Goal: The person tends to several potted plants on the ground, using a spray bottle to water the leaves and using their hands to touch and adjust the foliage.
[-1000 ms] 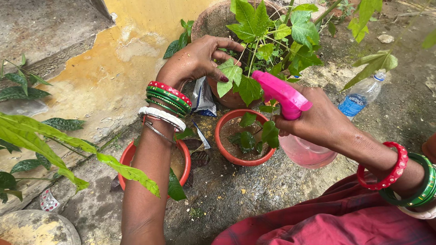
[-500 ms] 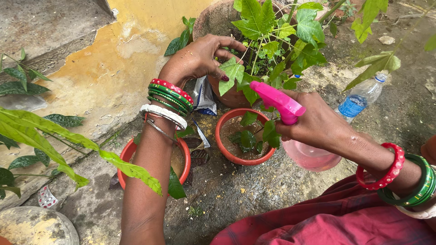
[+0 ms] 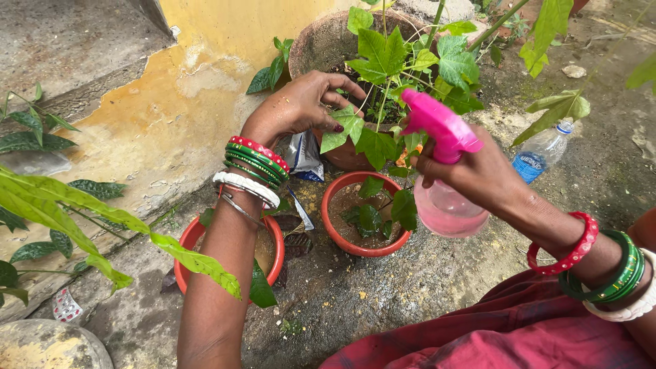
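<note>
Fingers of the right hand [image 3: 471, 174] clamped around the neck of a pink spray bottle [image 3: 444, 198], nozzle aimed left at the leafy plant [image 3: 403, 68]. Left hand [image 3: 297, 106] fingers pinched together on a leaf [image 3: 342, 130] of that plant, at the near rim of the big clay pot [image 3: 318, 41]. Small red pot [image 3: 365, 215] sits just below the bottle's nozzle; second red pot [image 3: 273, 256] lies under the left forearm. Clear plastic bottle [image 3: 540, 154] lies on the ground at far right.
</note>
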